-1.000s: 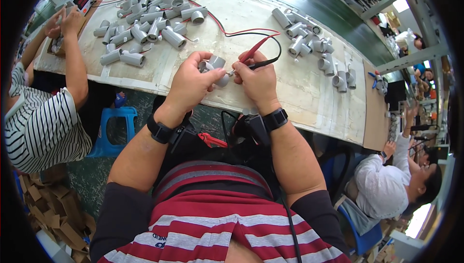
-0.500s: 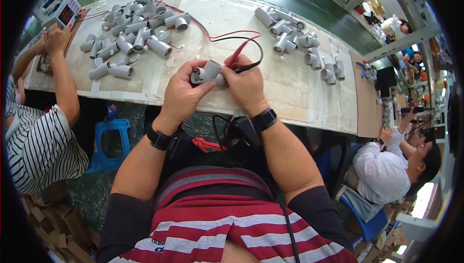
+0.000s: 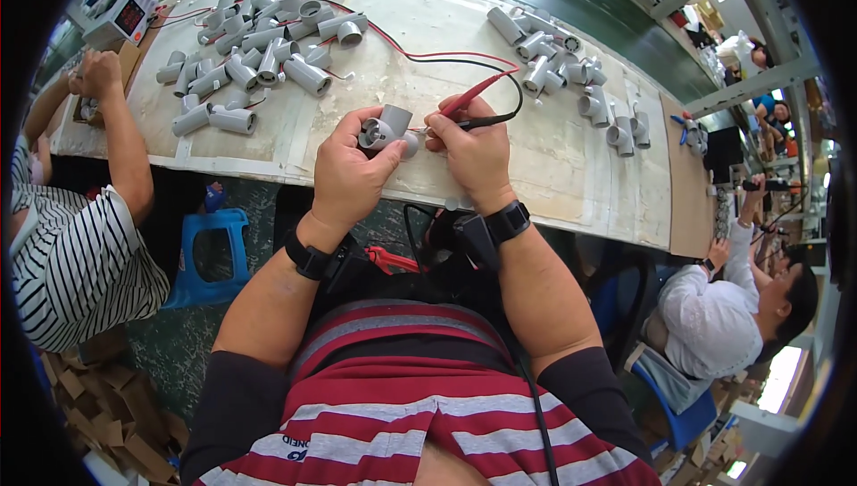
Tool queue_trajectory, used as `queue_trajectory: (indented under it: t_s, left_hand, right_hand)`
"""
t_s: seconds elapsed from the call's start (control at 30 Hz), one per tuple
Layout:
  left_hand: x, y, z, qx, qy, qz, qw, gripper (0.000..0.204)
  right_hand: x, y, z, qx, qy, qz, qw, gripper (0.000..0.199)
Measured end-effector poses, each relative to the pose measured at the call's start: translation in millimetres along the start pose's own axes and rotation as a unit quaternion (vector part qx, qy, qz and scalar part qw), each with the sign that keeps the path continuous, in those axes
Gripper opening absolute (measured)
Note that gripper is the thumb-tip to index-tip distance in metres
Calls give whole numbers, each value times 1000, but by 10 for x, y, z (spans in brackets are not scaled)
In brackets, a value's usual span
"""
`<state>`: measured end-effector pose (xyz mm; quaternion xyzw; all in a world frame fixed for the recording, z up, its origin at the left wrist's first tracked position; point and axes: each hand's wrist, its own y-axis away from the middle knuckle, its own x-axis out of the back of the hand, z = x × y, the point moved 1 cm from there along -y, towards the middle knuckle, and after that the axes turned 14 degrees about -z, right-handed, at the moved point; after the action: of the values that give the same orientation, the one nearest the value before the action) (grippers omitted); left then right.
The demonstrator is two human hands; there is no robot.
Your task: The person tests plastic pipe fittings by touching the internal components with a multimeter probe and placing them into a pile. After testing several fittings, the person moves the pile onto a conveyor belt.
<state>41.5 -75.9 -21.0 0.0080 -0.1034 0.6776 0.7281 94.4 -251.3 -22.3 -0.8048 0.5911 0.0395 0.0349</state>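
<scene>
In the upper middle of the frame, the left grip [image 3: 346,175] holds a grey fitting [image 3: 395,118], probably to steady it. The right grip [image 3: 475,156] pinches a red probe [image 3: 473,96] and black probe [image 3: 489,120] together (pencil-fashion), seemingly to steer both.

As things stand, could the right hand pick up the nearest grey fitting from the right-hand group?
Probably not straight away: the right hand is occupied, its fingers around the red probe and black probe, and their leads loop between it and the nearest grey fitting.
</scene>
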Motion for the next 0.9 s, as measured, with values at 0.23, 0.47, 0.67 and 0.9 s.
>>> queue_trajectory:
  t_s: [0.23,0.47,0.67,0.9]
  left_hand:
    - [10,-4,-33,25,-1,8,1000,44]
    - [12,-15,-26,10,-5,6,1000,45]
    - [8,-2,-29,6,7,-3,1000,45]
    - [25,-5,-70,6,0,-3,1000,45]
  right_hand:
    - [-10,-40,19,-4,14,19,1000,19]
    - [-10,-82,-65,-41,24,28,998,18]
    - [59,-208,-149,-106,-59,26,992,16]
    - [30,-249,-101,-119,-42,22,992,14]
